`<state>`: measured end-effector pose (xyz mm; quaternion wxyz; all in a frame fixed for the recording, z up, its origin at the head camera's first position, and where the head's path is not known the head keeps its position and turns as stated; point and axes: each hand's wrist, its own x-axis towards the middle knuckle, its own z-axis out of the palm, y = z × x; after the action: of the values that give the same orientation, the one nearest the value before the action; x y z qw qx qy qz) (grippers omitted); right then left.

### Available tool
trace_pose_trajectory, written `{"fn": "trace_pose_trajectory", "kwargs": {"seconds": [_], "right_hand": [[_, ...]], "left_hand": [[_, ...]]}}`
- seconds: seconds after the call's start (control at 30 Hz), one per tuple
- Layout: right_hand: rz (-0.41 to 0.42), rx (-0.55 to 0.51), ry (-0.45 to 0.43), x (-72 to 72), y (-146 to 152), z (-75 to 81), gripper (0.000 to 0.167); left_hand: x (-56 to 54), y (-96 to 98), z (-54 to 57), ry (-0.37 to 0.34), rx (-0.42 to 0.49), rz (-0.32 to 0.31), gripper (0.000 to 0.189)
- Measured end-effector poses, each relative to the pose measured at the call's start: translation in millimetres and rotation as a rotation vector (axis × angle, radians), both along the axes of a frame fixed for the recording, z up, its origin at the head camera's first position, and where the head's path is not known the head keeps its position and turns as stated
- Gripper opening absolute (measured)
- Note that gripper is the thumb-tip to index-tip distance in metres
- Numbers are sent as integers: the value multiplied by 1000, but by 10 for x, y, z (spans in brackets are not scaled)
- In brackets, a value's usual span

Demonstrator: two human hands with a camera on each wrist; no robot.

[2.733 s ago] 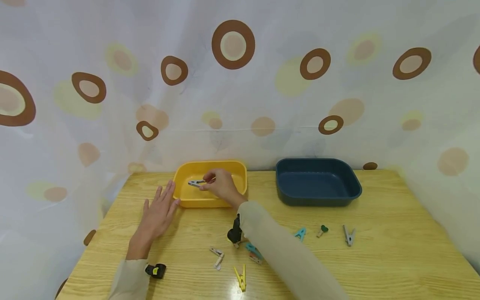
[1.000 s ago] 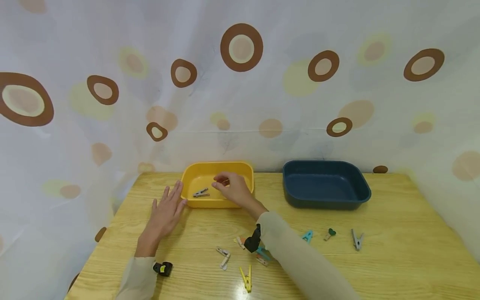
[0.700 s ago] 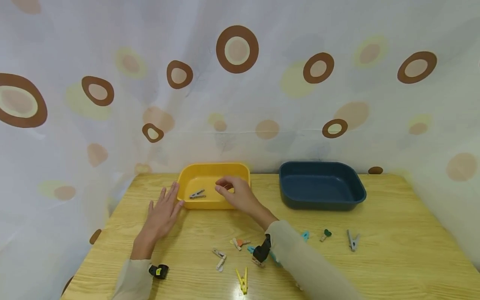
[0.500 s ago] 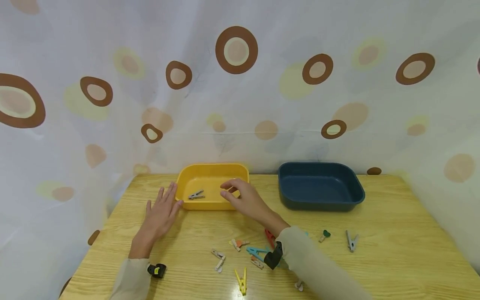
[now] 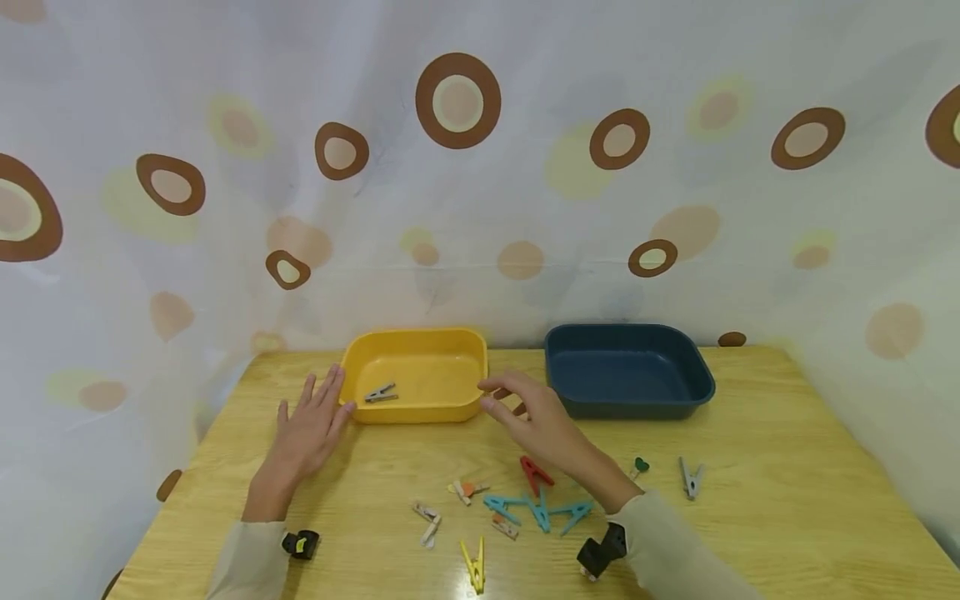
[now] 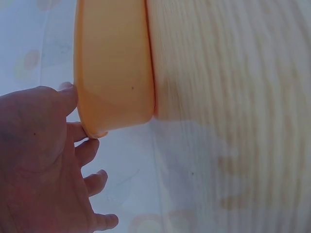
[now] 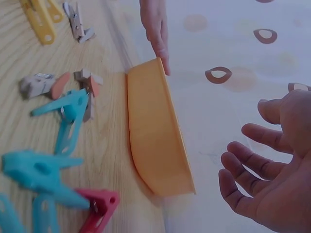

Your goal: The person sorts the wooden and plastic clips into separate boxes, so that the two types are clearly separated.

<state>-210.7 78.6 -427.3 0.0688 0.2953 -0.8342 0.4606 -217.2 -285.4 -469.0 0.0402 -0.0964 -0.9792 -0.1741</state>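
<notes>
Touching the smooth, round-cornered yellow tub (image 5: 423,412) with straight fingers of the left hand (image 5: 303,433), gripping nothing. Holding nothing in the right hand (image 5: 542,421), with fingers curved and parted, just off the tub's right end. Inside that tub, front left, a V-shaped grey peg (image 5: 374,396); on the grained table (image 5: 787,500), blue pegs (image 7: 36,179) and wooden pegs (image 5: 506,527).

Tray (image 5: 435,371) yellow; basin (image 5: 628,375) at its 3 o'clock, dark blue. Red clip (image 5: 529,468) at 4 o'clock, yellow clip (image 5: 476,573) at 5. Backdrop (image 5: 480,200) at 12: whitish, brown-ringed.
</notes>
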Motion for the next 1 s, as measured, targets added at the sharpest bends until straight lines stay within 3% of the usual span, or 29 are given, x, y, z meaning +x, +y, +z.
{"fn": "trace_pose_trajectory", "kwargs": {"seconds": [0.23,0.6,1.0], "right_hand": [[-36,-8,46,153,292,-84,27],[-138,4,-13,326,703,-244,27],[-249,50,6,451,1297,-293,24]], "left_hand": [[-7,9,16,7,4,-9,67],[37,2,-35,8,9,-2,67],[5,3,-39,1,5,-5,68]]}}
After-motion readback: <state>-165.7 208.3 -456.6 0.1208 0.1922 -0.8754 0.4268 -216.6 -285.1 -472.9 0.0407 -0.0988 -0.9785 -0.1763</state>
